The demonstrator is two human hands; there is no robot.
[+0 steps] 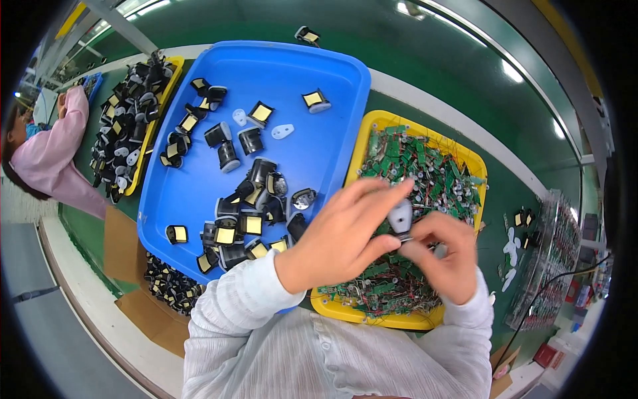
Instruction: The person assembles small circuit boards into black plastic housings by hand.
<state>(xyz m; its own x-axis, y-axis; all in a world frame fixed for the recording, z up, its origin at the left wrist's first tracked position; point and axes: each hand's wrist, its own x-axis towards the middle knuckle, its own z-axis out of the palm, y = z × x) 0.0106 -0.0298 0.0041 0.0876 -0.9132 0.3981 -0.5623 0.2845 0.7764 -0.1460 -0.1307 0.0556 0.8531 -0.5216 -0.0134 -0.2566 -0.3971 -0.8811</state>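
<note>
Above the yellow tray (360, 147) of green circuit boards, my left hand (342, 236) grips a small grey-white teardrop-shaped plastic part (400, 216) between its thumb and fingers. A dark piece shows at the part's lower end. My right hand (442, 256) is closed at that lower end, its fingers curled and slightly blurred. Whatever lies inside the right fingers is hidden. Below both hands, the boards (382, 282) lie in a loose heap with red wires and small round metal pieces.
To the left, a large blue tray (279, 60) holds black housings with yellow pads. Another yellow tray (147, 143) and a cardboard box (126, 253) hold more black parts. A person in pink (56, 143) sits far left. Clear racks (545, 259) stand right, near a black cable (535, 302).
</note>
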